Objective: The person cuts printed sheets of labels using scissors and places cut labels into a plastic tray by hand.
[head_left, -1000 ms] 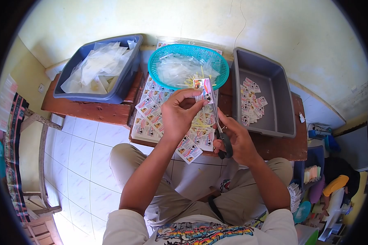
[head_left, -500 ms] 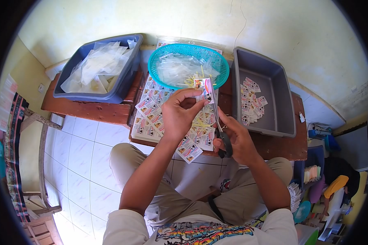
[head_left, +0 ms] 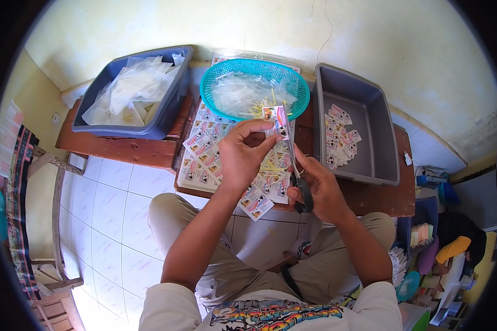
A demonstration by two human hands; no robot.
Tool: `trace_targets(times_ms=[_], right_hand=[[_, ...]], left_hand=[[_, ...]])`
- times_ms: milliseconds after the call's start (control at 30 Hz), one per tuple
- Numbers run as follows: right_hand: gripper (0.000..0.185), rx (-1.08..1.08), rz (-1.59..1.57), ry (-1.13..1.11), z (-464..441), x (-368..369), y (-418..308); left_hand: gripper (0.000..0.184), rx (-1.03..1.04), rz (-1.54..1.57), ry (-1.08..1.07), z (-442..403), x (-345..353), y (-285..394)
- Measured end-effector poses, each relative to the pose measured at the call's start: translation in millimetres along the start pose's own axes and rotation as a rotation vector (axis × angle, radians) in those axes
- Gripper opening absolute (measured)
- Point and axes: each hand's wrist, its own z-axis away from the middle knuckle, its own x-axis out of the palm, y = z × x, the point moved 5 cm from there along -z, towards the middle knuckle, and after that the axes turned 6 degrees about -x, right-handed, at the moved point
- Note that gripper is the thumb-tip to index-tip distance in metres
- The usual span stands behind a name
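Little has shifted: left fingers (head_left: 252, 126) pinch 1 card (head_left: 276, 116); beside them, right fingers (head_left: 309, 165) grip scissors (head_left: 304, 196), the cut likely unfinished.

Your left tub (head_left: 160, 122) holds bags (head_left: 135, 83) | basket (head_left: 209, 94) with plastic pieces (head_left: 237, 94) sits far centre | card sheets (head_left: 195, 175) lie nearer you on the tabletop (head_left: 378, 199) | in your right tub (head_left: 373, 146), cards (head_left: 339, 140) lie left
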Motion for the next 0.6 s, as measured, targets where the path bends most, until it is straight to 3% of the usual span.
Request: trace_targets(times_ms=[600], right_hand=[[0.094, 0.023, 0.007, 0.005, 3.4, -1.9, 5.3]], left_hand=[[0.027, 0.008, -0.006, 0.005, 2.2, -0.4, 2.0]])
